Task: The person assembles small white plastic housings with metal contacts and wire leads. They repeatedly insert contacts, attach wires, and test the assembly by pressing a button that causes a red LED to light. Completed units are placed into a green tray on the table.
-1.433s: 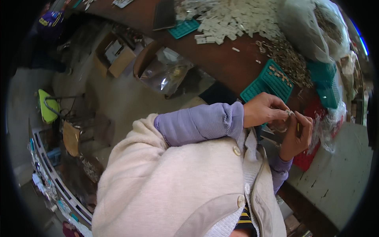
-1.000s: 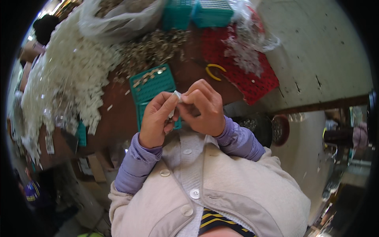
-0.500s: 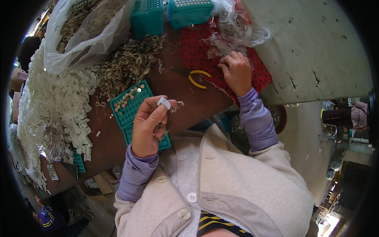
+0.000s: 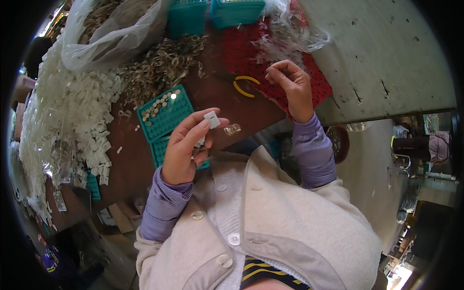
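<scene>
My left hand (image 4: 182, 147) pinches a small white plastic housing (image 4: 211, 119) between thumb and forefinger. Coiled, brassy metal pieces (image 4: 232, 129) stick out past its fingers, and more lie partly hidden in the curled palm. Over the red patterned cloth (image 4: 320, 86), my right hand (image 4: 296, 92) is raised, with thumb and forefinger pressed together; whatever sits in the pinch is too small to make out. Just beyond it lies a heap of small clear plastic pieces (image 4: 278, 52). Beneath my left hand is a teal tray (image 4: 169, 124) with round, pale-topped parts in some of its holes.
Yellow-handled pliers (image 4: 246, 86) lie between the hands. A large pile of white housings (image 4: 79, 125) covers the left side. Metal strips (image 4: 159, 67) are heaped beside a plastic bag (image 4: 113, 46). Teal boxes (image 4: 237, 12) stand at the back; a pale surface (image 4: 382, 58) extends at right.
My right hand has come up from the clear pieces, its fingers now closed in a pinch. My left hand has shifted slightly right and up, still gripping the white housing.
</scene>
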`<state>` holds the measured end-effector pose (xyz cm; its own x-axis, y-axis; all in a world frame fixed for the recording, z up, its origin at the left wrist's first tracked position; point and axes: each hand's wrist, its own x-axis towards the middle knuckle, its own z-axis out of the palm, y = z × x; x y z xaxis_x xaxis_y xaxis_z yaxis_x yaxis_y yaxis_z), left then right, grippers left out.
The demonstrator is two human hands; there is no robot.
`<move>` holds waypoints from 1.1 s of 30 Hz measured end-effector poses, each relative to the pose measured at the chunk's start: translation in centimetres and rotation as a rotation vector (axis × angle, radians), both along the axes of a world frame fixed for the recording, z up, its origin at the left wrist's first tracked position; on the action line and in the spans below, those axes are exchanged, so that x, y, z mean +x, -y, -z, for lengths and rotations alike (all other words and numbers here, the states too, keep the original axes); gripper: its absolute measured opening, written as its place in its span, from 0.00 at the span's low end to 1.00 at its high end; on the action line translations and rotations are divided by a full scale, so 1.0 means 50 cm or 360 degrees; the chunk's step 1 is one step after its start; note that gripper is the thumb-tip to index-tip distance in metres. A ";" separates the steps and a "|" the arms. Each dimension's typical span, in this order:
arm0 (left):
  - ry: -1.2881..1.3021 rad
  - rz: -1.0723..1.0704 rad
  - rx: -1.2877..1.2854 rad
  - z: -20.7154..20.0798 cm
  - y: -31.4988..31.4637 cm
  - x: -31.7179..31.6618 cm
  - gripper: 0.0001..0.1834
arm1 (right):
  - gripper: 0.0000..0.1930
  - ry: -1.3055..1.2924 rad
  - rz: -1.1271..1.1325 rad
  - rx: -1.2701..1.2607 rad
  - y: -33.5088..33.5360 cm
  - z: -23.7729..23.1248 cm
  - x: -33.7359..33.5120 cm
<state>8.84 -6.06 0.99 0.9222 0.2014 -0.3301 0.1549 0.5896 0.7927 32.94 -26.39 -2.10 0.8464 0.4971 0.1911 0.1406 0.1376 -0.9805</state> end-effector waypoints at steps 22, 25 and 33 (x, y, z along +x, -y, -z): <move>0.0099 -0.0062 0.0180 -0.021 -0.021 -0.033 0.16 | 0.02 0.1895 0.0552 -0.1381 -0.026 0.037 0.075; 0.0130 -0.0097 0.0403 -0.028 -0.011 -0.033 0.17 | 0.02 0.1419 0.0285 -0.0880 -0.052 -0.009 0.023; 0.0370 -0.0127 0.0840 -0.023 0.001 -0.037 0.15 | 0.11 0.0034 -0.0695 0.0128 -0.097 -0.085 -0.205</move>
